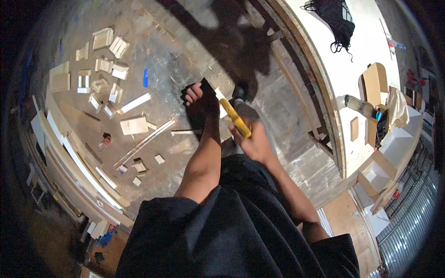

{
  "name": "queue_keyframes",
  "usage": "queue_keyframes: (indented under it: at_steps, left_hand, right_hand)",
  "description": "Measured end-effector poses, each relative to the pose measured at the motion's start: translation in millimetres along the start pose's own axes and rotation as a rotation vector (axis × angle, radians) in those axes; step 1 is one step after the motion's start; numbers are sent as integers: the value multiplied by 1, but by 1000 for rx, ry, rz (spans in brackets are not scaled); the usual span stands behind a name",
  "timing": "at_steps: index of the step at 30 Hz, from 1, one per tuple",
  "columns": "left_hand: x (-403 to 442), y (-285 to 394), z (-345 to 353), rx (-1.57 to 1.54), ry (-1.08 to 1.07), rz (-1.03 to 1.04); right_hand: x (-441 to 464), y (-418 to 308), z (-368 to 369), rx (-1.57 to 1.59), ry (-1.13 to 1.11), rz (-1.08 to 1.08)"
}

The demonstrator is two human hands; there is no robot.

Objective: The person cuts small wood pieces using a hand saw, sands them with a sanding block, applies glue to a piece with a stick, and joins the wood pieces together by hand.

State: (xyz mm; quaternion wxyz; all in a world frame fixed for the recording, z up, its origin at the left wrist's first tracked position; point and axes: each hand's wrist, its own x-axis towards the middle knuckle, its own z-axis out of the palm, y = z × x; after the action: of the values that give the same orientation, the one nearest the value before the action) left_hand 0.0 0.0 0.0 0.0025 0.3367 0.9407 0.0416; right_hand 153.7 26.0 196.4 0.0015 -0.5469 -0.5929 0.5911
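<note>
Near the middle of the head view, my left hand (195, 96) has its fingers curled in. It is partly in dark shadow, and what it holds, if anything, is hidden. To its right, my right hand (254, 141) is closed round a yellow tool (235, 118), which points up and left toward a pale strip (223, 110) beside my left wrist. The far end of the tool is hard to make out. Below the hands are my shoes and legs, partly hidden.
Small wooden box-like pieces (119, 47) and a flat board (134, 125) lie on the floor at left, near a blue object (145, 77). Long boards (88, 162) line the left edge. At right, a white-topped table (343, 69) holds a black cloth (330, 18) and a bottle (359, 105).
</note>
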Motion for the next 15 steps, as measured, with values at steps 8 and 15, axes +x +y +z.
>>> queue_keyframes:
  at_steps: [8,15]
  left_hand:
    - [7,29,11,-80,-37,136]
    - [5,0,-8,-46,-42,98]
  right_hand:
    - [-2,-9,-13,-19,129,-41]
    - [-38,-34,-20,100,54,52]
